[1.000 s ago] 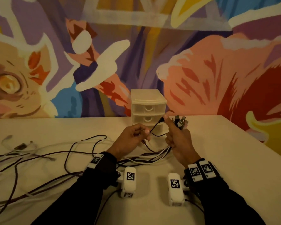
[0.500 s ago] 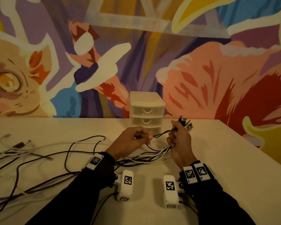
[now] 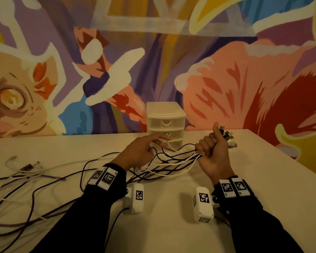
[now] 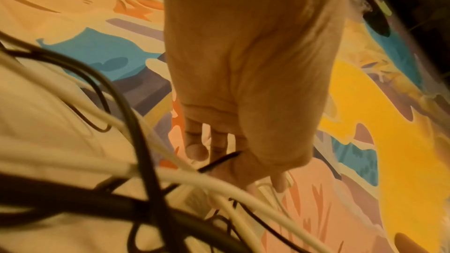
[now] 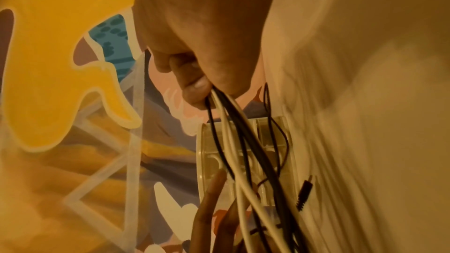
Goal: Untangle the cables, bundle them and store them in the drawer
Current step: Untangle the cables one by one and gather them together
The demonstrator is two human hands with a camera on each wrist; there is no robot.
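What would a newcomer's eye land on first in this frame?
First, the right hand, fisted around a sheaf of black and white cables with their connector ends fanning out above the thumb. Next, the left hand reaching among the strands in front of the small translucent drawer unit at the table's far edge. Behind everything, the bright painted mural fills the wall, and loose cable ends trail off to the left.

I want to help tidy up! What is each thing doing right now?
Small clear plastic drawer unit: all three drawers closed.
Black and white cables: sprawled loose on the beige table, not yet bundled.
Bunch of cable plugs: gathered, sticking out above the right hand.
Right hand: grips the cables.
Left hand: fingers extended among the cables.
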